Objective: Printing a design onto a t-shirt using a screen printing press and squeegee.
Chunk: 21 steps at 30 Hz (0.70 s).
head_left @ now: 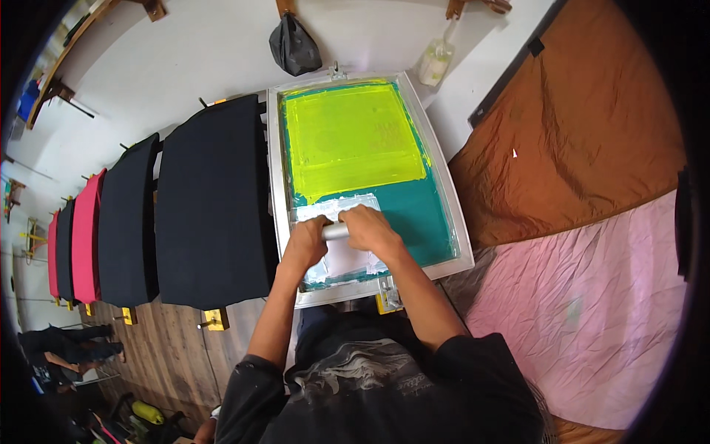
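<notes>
Both of my hands grip a silver squeegee bar (pixel 336 231) over a screen-printing frame (pixel 460 244): my left hand (pixel 310 240) wraps round its left end, my right hand (pixel 364 229) round the right. Beneath the bar, white ink (pixel 353 259) covers a patch at the screen's lower left. A large yellow-green inked area (pixel 347 137) fills the upper half, and teal screen surface (pixel 414 229) shows at lower right. A metal clamp with yellow parts (pixel 387 296) sits at the frame's near edge.
Black (pixel 211 200) and pink (pixel 87 237) fabric-covered boards line up leftward. Orange-brown (pixel 569 126) and pink (pixel 577 311) cloths hang rightward. A black bag (pixel 292 46) hangs on the white wall. Another person (pixel 63 348) is at lower left, above a wooden floor (pixel 166 362).
</notes>
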{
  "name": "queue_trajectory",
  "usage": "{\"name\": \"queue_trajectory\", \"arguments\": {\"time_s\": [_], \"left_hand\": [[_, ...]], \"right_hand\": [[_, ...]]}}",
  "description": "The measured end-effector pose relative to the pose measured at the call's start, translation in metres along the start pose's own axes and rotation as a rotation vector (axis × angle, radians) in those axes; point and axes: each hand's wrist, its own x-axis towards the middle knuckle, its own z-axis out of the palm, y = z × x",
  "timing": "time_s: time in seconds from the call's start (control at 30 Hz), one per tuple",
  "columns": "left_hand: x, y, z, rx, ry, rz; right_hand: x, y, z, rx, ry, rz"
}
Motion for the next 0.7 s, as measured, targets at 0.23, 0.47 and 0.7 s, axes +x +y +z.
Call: {"name": "queue_trajectory", "arguments": {"time_s": [0.23, 0.47, 0.7], "left_hand": [[-0.069, 0.027, 0.014, -0.073, 0.003, -0.038], [-0.038, 0.031, -0.01, 0.023, -0.086, -0.092], [0.011, 0.007, -0.011, 0.042, 0.038, -0.103]], "right_hand": [[-0.071, -0.021, 0.017, 0.093, 0.04, -0.044], [-0.039, -0.016, -0.002, 0.088, 0.023, -0.033], [0.018, -0.009, -0.011, 0.017, -0.034, 0.07]]}}
